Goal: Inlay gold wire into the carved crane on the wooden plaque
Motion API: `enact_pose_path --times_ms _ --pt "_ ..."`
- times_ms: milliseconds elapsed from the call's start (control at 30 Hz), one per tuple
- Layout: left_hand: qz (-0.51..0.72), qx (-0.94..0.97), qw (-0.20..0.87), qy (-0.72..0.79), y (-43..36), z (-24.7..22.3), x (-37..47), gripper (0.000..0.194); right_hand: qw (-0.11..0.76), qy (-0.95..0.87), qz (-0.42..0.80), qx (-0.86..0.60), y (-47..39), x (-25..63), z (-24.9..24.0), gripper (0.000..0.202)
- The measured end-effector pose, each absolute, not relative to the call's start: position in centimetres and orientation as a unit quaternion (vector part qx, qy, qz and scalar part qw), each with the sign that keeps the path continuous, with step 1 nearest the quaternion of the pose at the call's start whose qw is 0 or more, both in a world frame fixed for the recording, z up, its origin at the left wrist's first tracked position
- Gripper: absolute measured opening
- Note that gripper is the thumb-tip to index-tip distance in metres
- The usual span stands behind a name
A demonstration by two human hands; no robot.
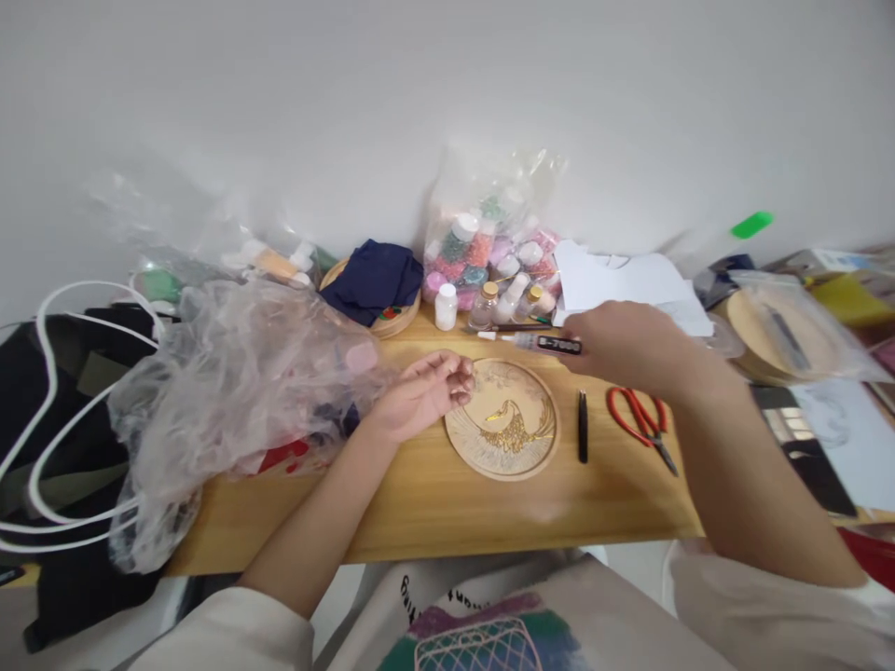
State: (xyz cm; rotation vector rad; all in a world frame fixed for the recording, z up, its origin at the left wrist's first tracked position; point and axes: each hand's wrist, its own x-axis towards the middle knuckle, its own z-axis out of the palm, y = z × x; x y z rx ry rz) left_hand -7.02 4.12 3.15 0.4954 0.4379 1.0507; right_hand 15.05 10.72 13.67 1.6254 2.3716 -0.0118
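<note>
My right hand [625, 343] is closed around the back end of a glue tube [556, 344] marked B-7000. The tube's white nozzle points left, behind a round wooden disc [464, 451]. On that disc a bird is outlined in gold, its body filled with gold pieces. My left hand [428, 393] is palm up at the disc's left edge, fingers loosely curled and nothing visible in them. Black tweezers [583, 427] lie just right of the disc. Farther right are red-handled pliers [644, 424].
A crumpled clear plastic bag [230, 373] covers the table's left side, near white cables [46, 373]. Small bottles [446, 307] and a bag of colored jars [465, 247] stand against the wall. White paper [622, 280] and a bagged wooden disc [759, 331] are at right.
</note>
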Motion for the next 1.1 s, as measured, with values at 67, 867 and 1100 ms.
enact_pose_path --times_ms 67,867,1100 --pt "0.503 0.217 0.809 0.213 4.3 2.8 -7.0 0.024 0.107 0.799 -0.031 0.591 9.7 16.7 14.3 0.029" --pt "0.511 0.26 0.792 0.21 3.5 3.8 -6.4 0.033 -0.301 0.665 -0.427 0.534 3.2 16.8 8.5 0.025" --pt "0.503 0.259 0.802 0.19 3.3 4.0 -6.0 0.032 -0.632 0.353 -0.467 0.508 -0.4 13.2 4.9 0.024"
